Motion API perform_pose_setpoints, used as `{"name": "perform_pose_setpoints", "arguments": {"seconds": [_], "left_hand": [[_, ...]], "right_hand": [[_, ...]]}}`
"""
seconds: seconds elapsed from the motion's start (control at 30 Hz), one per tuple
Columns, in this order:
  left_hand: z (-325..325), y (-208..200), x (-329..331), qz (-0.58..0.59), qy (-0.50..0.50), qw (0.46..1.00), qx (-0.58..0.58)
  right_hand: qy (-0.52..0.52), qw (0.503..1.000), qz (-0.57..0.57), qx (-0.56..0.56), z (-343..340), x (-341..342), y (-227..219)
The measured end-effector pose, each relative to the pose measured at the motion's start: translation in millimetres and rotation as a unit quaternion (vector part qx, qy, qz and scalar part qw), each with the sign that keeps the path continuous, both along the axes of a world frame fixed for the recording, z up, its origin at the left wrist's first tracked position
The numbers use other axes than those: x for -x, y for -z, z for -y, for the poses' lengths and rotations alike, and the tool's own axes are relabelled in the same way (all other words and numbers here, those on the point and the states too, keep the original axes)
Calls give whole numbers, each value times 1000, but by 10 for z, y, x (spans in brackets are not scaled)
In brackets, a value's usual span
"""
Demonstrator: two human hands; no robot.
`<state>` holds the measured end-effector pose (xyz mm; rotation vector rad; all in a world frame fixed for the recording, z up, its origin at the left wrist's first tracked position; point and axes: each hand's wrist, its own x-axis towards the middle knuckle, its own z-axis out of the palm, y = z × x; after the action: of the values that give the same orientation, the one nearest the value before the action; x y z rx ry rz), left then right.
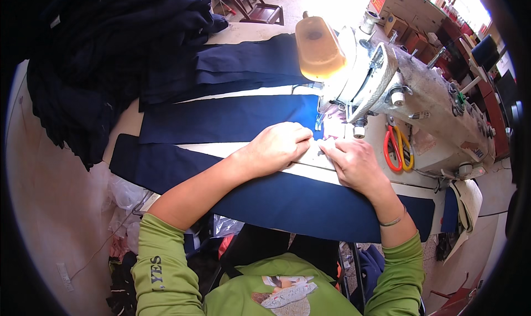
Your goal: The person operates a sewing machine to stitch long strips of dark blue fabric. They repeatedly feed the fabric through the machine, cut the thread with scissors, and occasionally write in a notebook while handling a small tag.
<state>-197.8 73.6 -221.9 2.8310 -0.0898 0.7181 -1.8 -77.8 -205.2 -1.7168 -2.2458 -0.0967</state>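
Note:
A long navy fabric panel (232, 118) lies across the sewing table, its right end under the needle area of a sewing machine (426, 89). My left hand (279, 147) rests at that end's near edge, fingers bent and pressed together. Just right of it, my right hand (353, 162) is closed in a pinch close to the presser foot (318, 122). What the fingertips hold is too small to make out. Nearer to me, a second navy panel (310, 205) spreads beneath my forearms along the table's front edge.
Red-handled scissors (394, 150) and a yellow-handled pair (408, 156) lie right of my right hand. Beyond the panel are more navy pieces (243, 61), with a large dark cloth heap (110, 56) at far left. An amber lamp cover (319, 47) hangs by the machine head.

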Motion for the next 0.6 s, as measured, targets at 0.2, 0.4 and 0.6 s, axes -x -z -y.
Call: {"name": "perform_pose_setpoints", "arguments": {"seconds": [0.2, 0.4, 0.6], "left_hand": [[15, -33, -13, -76, -69, 990, 92], [-51, 120, -33, -48, -77, 994, 56], [-87, 111, -48, -63, -74, 995, 16]], "right_hand": [[5, 1000, -9, -6, -17, 30, -3], [8, 1000, -12, -12, -28, 41, 5], [7, 1000, -8, -18, -24, 21, 41]]}}
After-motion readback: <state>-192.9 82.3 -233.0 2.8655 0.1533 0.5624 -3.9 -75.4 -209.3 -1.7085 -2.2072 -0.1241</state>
